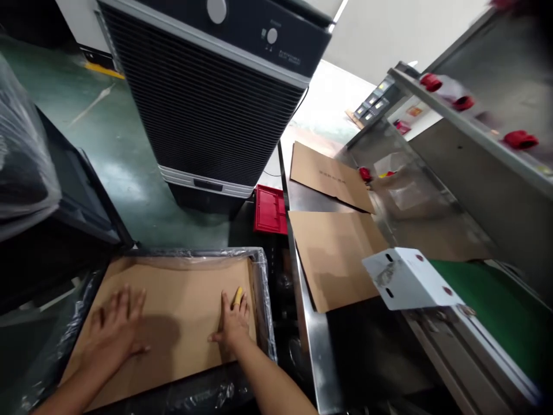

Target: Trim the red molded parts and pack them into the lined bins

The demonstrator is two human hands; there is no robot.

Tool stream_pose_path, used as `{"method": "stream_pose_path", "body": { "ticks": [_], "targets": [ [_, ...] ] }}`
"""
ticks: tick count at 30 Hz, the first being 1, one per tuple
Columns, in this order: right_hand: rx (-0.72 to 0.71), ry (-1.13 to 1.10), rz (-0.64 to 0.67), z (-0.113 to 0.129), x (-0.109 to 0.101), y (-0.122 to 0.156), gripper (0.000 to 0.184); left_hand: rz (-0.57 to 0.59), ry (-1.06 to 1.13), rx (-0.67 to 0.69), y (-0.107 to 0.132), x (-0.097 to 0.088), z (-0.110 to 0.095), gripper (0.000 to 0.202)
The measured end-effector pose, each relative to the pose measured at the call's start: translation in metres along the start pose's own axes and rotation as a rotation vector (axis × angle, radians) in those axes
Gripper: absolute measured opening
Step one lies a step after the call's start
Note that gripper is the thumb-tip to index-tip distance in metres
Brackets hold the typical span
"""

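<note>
Resting left hand (116,328) and right hand (233,323) flat on cardboard (181,340).

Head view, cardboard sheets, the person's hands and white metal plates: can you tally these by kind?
Cardboard sheets: 3 (sheet under the hands, near sheet and far sheet on the steel table)
Hands: 2 (left hand, right hand)
White metal plates: 1 (white metal plate)
Total: 6
</note>
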State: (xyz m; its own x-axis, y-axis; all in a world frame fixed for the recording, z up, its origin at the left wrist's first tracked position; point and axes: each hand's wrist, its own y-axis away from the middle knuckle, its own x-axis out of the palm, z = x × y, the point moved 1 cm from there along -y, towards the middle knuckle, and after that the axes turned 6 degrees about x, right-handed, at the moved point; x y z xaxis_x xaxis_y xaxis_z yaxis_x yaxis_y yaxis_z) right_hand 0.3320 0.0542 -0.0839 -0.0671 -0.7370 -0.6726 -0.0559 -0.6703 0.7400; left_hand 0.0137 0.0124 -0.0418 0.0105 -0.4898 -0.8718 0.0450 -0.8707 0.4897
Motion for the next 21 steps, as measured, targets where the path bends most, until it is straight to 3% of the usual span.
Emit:
{"method": "stream_pose_path", "body": {
  "ticks": [3, 10, 13, 15, 17, 21],
  "targets": [
    [0.011, 0.041, -0.008, 0.000, 0.017, -0.023, 0.145, 0.066, -0.029, -0.007, -0.028, 0.041, -0.018, 0.127],
    [0.026, 0.105, -0.030, -0.030, 0.078, -0.087, 0.148, 0.108, -0.046, -0.023, -0.073, 0.147, -0.054, 0.117],
    [0.034, 0.115, -0.007, -0.042, 0.099, -0.114, 0.132, 0.108, -0.041, -0.027, -0.088, 0.181, -0.065, 0.120],
    [0.042, 0.117, -0.005, -0.046, 0.105, -0.126, 0.110, 0.110, -0.025, -0.023, -0.098, 0.193, -0.067, 0.121],
    [0.042, 0.108, -0.004, -0.046, 0.103, -0.133, 0.100, 0.121, 0.005, -0.008, -0.105, 0.198, -0.066, 0.119],
    [0.011, 0.038, 0.014, -0.038, 0.085, -0.130, 0.092, 0.145, 0.084, -0.005, -0.099, 0.179, -0.062, 0.109]
  ]
}}
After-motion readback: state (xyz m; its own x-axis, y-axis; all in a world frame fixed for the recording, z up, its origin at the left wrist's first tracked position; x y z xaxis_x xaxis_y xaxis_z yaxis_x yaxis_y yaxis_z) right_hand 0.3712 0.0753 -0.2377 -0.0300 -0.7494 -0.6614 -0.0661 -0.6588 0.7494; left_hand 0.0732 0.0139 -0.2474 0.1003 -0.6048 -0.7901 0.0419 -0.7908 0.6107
